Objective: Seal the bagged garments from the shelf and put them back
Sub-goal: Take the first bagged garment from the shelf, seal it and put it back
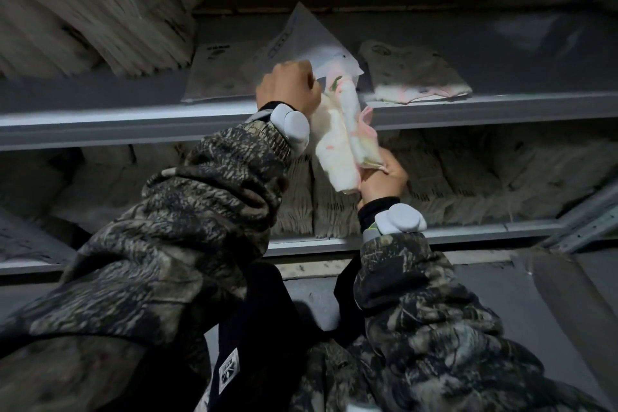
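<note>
A rolled white garment with pink and green marks (337, 140) hangs in front of the grey shelf edge (100, 120). Its top end sits in a clear plastic bag (311, 40) whose flap sticks up over the shelf. My left hand (289, 87) grips the bag's mouth at the garment's top. My right hand (383, 177) grips the garment's lower end from below. A second folded pale garment (418, 77) lies on the shelf to the right. A flat bagged garment (217, 77) lies on the shelf to the left.
Leaning stacks of bagged garments (83, 17) fill the shelf's left end. The shelf below holds packed rows of bags (451, 177). A metal brace (588, 221) runs at the right. Grey floor (535, 311) lies below.
</note>
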`<state>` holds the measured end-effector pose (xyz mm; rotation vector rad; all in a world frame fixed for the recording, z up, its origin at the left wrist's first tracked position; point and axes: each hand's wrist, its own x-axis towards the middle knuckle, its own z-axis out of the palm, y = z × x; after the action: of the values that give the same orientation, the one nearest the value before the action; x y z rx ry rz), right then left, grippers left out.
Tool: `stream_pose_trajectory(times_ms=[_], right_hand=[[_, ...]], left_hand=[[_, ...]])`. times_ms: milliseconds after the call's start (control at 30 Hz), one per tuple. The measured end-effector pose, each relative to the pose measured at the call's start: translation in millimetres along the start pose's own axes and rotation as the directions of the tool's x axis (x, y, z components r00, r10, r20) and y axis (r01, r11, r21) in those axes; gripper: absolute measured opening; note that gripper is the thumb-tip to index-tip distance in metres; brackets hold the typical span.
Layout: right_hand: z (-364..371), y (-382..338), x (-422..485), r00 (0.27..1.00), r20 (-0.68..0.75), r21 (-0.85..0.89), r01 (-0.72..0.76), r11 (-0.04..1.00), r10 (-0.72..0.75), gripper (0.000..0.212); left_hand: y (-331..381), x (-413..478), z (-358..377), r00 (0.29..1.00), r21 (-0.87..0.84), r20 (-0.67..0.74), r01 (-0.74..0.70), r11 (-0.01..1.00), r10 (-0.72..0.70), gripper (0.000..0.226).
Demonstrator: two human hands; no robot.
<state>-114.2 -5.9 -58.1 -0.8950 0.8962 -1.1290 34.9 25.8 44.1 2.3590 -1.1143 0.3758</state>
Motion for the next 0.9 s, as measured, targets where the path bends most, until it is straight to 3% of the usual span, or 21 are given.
stream_pose_trajectory(times_ms=[100,267,367,667,900], right_hand=[[-0.4,-3.2,-10.7,0.990,0.060,-0.186,0.137,0.973,-0.128,0.026],[4.4,-4.1,-12.2,0.932,0.191,-0.402,0.361,0.841,-0.309,0.034],[5.0,-5.9,-12.2,0.916,0.188,-0.469,0.400,0.787,-0.354,0.040],[9.5,-11.9,-16.6,0.901,0.138,-0.469,0.426,0.774,-0.412,0.049],[12.8,-7.3,-10.1,0.936,0.103,-0.335,0.352,0.874,-0.337,0.050]], left_hand=[[1.2,5.4,-3.3,1.000,0.015,0.007,-0.003,1.000,0.003,0.020],[9.5,4.7,-5.7,0.996,0.040,0.008,-0.085,0.996,0.085,0.021],[15.3,0.8,-8.4,0.987,0.040,-0.008,-0.160,0.986,0.161,0.019],[17.0,-13.7,-8.5,0.971,0.036,0.005,-0.238,0.971,0.238,0.018],[0.1,-15.9,2.4,0.977,-0.012,0.003,-0.211,0.977,0.211,0.014]])
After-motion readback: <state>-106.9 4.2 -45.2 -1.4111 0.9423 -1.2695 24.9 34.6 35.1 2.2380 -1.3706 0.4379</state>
